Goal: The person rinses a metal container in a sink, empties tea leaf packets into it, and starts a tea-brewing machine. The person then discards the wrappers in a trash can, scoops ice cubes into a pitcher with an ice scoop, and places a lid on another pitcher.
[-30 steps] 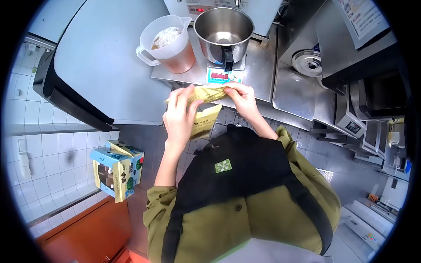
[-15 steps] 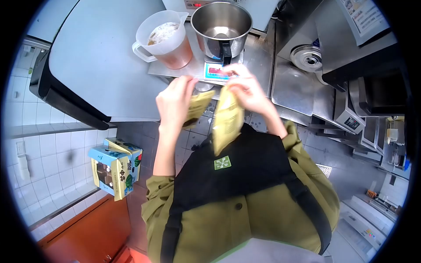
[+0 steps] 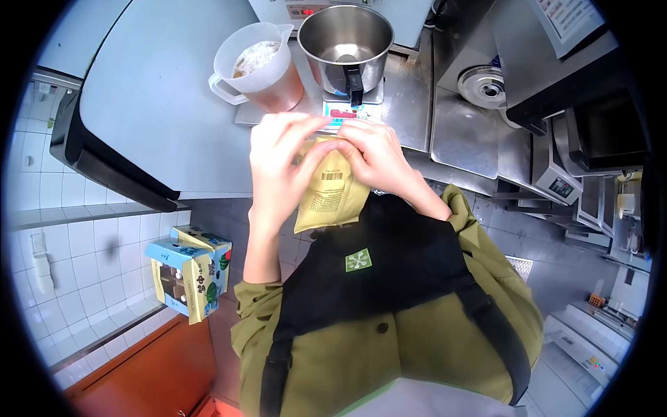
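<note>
Both hands meet in front of the steel counter, pinching the top edge of a yellow packet [image 3: 332, 191] printed with a barcode and small text. My left hand [image 3: 281, 156] grips its upper left corner, with a bit of yellow film showing behind the fingers. My right hand [image 3: 379, 154] closes on the upper right corner. Whether a second packet lies behind the first cannot be made out. Just beyond the fingers is a kitchen scale [image 3: 361, 111], bearing a steel pot [image 3: 347, 45] with a black handle. A translucent plastic jug [image 3: 267, 76] of reddish liquid, topped with white foam or ice, stands left of it.
A large pale-blue appliance lid [image 3: 167, 104] is at the left. Below it is a printed carton [image 3: 187, 274] holding bottles. Steel lids [image 3: 483, 87] and a steel counter [image 3: 462, 142] are on the right, with a machine with a display [image 3: 559, 186] beyond.
Half a second ago the hands were apart, each with a yellow packet. They have come together, and the front packet now hangs flat with its barcode side facing me.
</note>
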The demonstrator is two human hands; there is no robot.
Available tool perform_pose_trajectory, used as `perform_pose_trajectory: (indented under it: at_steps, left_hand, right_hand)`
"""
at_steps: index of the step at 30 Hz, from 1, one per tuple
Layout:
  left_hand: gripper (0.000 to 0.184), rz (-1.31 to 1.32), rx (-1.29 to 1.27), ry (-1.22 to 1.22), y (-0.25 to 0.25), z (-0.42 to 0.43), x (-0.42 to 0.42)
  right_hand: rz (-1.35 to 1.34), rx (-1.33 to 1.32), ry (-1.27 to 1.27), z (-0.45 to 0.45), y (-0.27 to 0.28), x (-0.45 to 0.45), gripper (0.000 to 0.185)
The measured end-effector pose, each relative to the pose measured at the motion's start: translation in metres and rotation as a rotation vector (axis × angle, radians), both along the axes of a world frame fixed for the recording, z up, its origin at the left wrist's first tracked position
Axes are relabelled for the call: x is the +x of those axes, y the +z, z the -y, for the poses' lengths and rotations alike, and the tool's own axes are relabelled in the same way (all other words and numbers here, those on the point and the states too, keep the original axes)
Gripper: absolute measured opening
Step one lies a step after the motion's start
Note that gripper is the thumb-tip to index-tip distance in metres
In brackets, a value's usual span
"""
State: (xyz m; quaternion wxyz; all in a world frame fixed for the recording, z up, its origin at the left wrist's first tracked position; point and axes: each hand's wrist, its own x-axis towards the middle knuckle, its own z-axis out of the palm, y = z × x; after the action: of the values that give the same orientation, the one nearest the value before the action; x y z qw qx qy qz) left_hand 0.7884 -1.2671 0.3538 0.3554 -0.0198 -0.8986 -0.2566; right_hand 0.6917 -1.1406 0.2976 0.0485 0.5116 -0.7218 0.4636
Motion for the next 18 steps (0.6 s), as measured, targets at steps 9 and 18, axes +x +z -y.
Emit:
perform_pose_trajectory:
  at_steps: [9,18]
  left_hand:
    - [0.014,0.081,-0.015,0.04,-0.008,-0.015,0.005]
    - [0.022,-0.071,-0.107,0.016,-0.031,-0.029,0.004]
  right_hand:
    - [-0.125,-0.12,0.002,-0.001,0.006,0.009,0.009]
    - [0.238,-0.174,0.302,-0.008,0.0,0.006,0.006]
